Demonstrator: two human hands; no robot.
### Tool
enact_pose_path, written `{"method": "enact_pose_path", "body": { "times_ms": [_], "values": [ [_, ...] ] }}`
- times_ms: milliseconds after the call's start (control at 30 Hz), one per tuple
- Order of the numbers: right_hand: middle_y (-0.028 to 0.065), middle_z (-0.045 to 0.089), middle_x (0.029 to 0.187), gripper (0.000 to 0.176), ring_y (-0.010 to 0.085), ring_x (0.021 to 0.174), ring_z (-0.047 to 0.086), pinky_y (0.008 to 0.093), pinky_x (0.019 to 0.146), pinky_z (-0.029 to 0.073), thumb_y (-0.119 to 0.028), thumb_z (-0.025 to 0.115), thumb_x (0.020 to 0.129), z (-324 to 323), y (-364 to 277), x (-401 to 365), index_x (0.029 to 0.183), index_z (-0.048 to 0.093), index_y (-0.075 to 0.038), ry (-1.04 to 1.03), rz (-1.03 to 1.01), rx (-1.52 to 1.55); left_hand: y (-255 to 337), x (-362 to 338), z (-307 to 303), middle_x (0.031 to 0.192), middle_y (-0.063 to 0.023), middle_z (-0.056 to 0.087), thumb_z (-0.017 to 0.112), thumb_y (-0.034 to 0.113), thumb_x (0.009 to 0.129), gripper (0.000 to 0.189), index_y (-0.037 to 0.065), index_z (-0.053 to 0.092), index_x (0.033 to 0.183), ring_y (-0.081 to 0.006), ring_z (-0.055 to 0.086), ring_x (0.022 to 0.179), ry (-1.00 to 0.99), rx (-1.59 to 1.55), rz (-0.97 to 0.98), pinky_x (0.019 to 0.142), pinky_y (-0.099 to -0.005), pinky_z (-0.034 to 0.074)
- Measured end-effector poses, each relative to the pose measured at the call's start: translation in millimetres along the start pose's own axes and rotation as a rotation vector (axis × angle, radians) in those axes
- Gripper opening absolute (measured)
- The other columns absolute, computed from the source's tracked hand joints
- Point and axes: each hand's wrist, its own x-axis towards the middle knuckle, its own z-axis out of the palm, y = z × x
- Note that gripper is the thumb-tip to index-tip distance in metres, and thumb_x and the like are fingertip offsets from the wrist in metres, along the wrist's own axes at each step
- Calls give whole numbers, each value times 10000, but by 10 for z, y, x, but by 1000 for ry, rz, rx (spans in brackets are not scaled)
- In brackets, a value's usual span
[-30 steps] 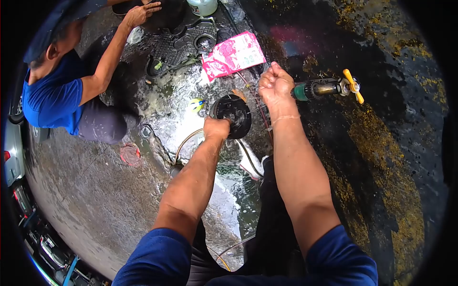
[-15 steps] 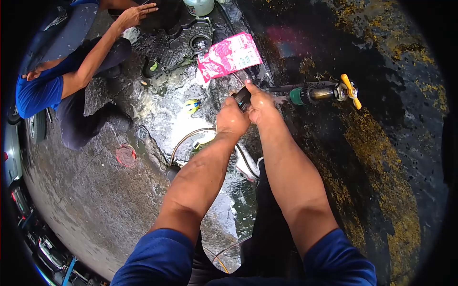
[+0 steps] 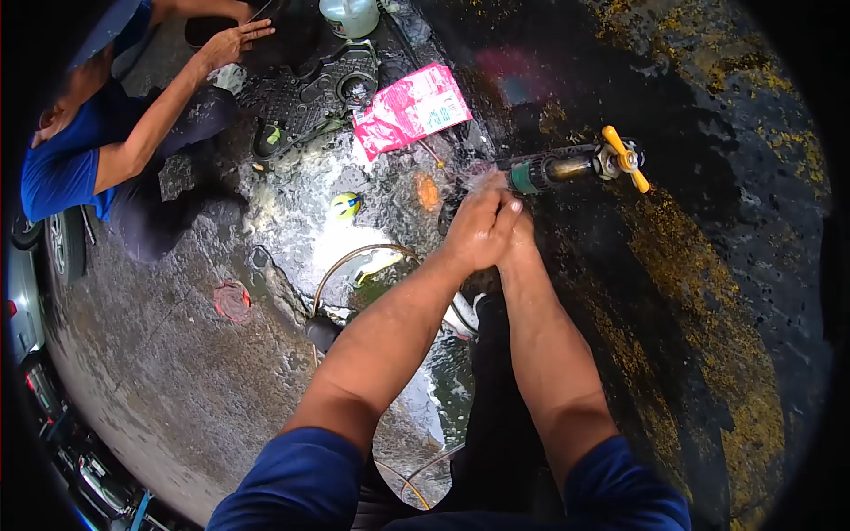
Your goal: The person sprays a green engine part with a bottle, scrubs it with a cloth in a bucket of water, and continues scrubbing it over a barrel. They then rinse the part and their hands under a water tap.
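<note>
My left hand (image 3: 478,232) and my right hand (image 3: 521,228) are pressed together in front of a tap with a yellow handle (image 3: 625,159). Water splashes around the fingertips beside the tap's green-collared mouth (image 3: 524,177). The fingers are curled together, and whatever lies between them is hidden. Just left of my hands, a dark object, partly covered, is on the wet ground. An orange lump (image 3: 428,191) lies near it. Above sits a pink and white packet (image 3: 413,110).
A co-worker in a blue shirt (image 3: 62,177) crouches at the upper left. Near that person are a dark metal cover (image 3: 305,97) and a translucent container (image 3: 350,16). A yellow-green round object (image 3: 345,205), a curved hose (image 3: 354,255) and a red disc (image 3: 232,301) lie on the ground.
My hands have come together nearer the tap's mouth, and the dark part they held is no longer visible in them. The orange lump now shows. The view has shifted slightly.
</note>
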Motion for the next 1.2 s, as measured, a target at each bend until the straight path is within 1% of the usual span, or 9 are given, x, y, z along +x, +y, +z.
{"method": "enact_pose_path", "body": {
  "times_ms": [100, 233, 300, 567, 700, 767, 833, 1033, 1200],
  "values": [
    [88, 631, 1123, 390, 194, 1003, 605, 344, 837, 501, -337, 604, 955, 435, -104, -265, 1178, 609, -17, 395, 33, -282, -20, 487, 56, 994, -267, 658, 599, 238, 866, 274, 31, 655, 1037, -446, 608, 1015, -201, 100, -285, 878, -467, 484],
    [120, 609, 1199, 507, 247, 1084, 577, 434, 881, 465, -458, 581, 944, 161, -49, -271, 1239, 584, -45, 421, 58, -342, -83, 725, -13, 1040, -247, 662, 613, 207, 831, 351, -4, 624, 1112, -446, 620, 988, -366, 356, -235, 891, -471, 492],
    [133, 591, 1235, 551, 258, 1136, 554, 441, 916, 441, -499, 550, 952, 362, -146, -362, 1268, 569, -47, 398, 74, -328, -239, 480, 214, 1017, -234, 664, 597, 142, 818, 265, 3, 639, 1040, -442, 619, 975, 28, 129, -184, 883, -470, 493],
    [117, 644, 1136, 481, 244, 983, 643, 371, 811, 532, -439, 480, 1012, 449, -190, -141, 1205, 580, -9, 516, 61, -481, -60, -537, 104, 1293, -317, 525, 497, 153, 941, 415, -45, 506, 1306, -479, 470, 1246, 176, 114, 117, 1073, -436, 373],
    [120, 656, 1092, 447, 269, 957, 666, 449, 843, 553, -382, 565, 973, 570, -133, -168, 1148, 587, 29, 410, -65, 0, -322, -588, 91, 1549, -284, 242, 301, 534, 1022, 775, -106, 276, 1457, -349, 215, 1461, 225, -364, -562, 1191, -450, 137],
    [130, 638, 1187, 471, 285, 1047, 643, 488, 909, 521, -403, 547, 978, 597, -118, -278, 1227, 571, -4, 431, -23, -88, -69, -271, -203, 1559, -214, 277, 254, 718, 948, 943, -39, 221, 1510, -337, 267, 1441, 292, -934, -979, 1180, -427, 193],
    [119, 621, 1255, 512, 285, 1123, 617, 480, 981, 482, -421, 548, 972, 491, -91, -330, 1297, 549, -25, 322, -50, -107, -262, -81, -403, 1539, -191, 330, 320, 733, 926, 928, 6, 284, 1502, -309, 321, 1417, 166, -1222, -1017, 1178, -470, 203],
    [135, 632, 1250, 571, 284, 1126, 626, 456, 1011, 474, -482, 535, 964, 144, -175, -504, 1284, 566, -9, 97, 60, -68, -365, 505, -535, 1103, -127, 697, 641, 377, 901, 448, 2, 653, 1147, -253, 678, 972, -365, -748, -868, 882, -396, 536],
    [124, 650, 1163, 548, 238, 1014, 648, 402, 897, 523, -436, 598, 937, 51, -83, -527, 1236, 587, 23, 197, -28, -185, 469, 769, -351, 1097, -231, 668, 630, 355, 799, 381, 98, 710, 1068, -383, 627, 1068, -680, 384, -368, 913, -423, 504]
  ]
}}
